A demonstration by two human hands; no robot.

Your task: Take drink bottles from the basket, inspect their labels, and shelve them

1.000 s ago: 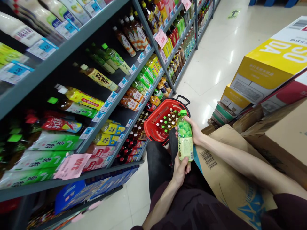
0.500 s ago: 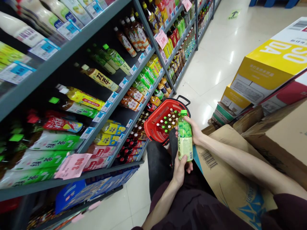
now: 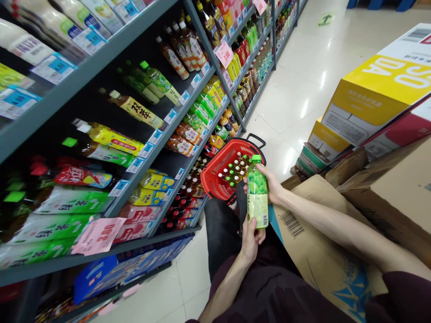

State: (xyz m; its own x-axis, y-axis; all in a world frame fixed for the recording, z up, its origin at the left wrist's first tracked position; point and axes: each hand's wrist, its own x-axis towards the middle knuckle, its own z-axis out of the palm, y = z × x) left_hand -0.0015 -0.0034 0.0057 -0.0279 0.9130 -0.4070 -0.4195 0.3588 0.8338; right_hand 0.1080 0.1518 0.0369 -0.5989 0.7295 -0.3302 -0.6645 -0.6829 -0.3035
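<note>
Shelves (image 3: 111, 51) fill nine to twelve o'clock; left hand (image 3: 249, 242) pinches the bottle (image 3: 257, 193) low, right hand (image 3: 273, 185) wraps its shoulder; slackened fingers could let it slip.

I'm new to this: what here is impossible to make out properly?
Head view, all:
Right hand: fingers partly behind the green-capped bottle.
Its fine print: too small to read.
Red basket: near side partly behind a knee.
White bottle, upper left: cut off by the left edge.
</note>
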